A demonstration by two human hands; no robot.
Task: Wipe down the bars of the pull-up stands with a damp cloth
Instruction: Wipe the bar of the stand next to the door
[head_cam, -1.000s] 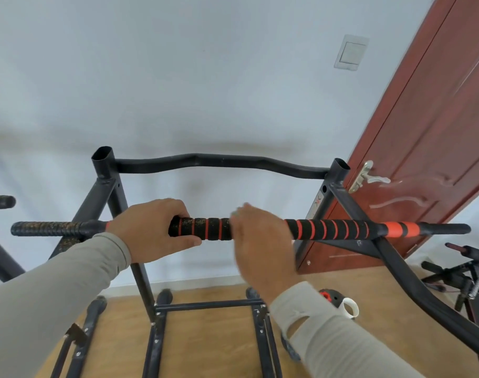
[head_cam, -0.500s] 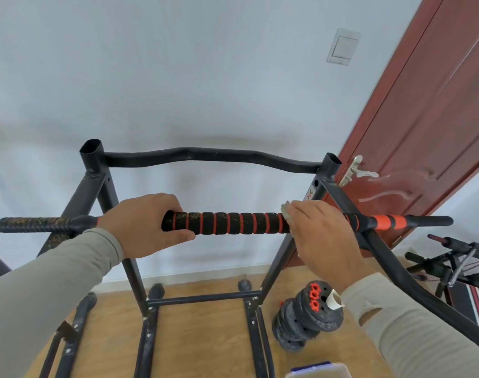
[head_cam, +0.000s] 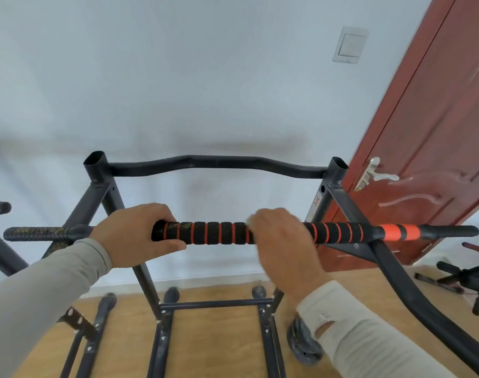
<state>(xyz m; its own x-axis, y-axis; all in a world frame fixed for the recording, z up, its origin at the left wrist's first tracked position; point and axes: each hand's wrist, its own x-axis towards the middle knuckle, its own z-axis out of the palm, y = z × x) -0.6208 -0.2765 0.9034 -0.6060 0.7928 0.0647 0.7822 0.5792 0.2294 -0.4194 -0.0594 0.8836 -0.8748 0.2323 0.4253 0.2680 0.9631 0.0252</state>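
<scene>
The person stands at the black steel pull-up stand (head_cam: 102, 186), both hands on its near black foam-wrapped bar with orange rings (head_cam: 213, 232). The left hand (head_cam: 132, 234) is wrapped tight round the bar near its left end, steadying it. The right hand (head_cam: 282, 241) is curled over the bar's middle, with a pale sliver of damp cloth (head_cam: 250, 222) peeking out at its fingertips.

I would judge the wiping well under way on this bar only. The curved black top bar (head_cam: 213, 163) at the back edge of the stand and the lower rails look untouched, though I cannot be sure.

Half a second ago the right hand was nearer the right end; it has slid back toward the middle. The left hand has not shifted.
</scene>
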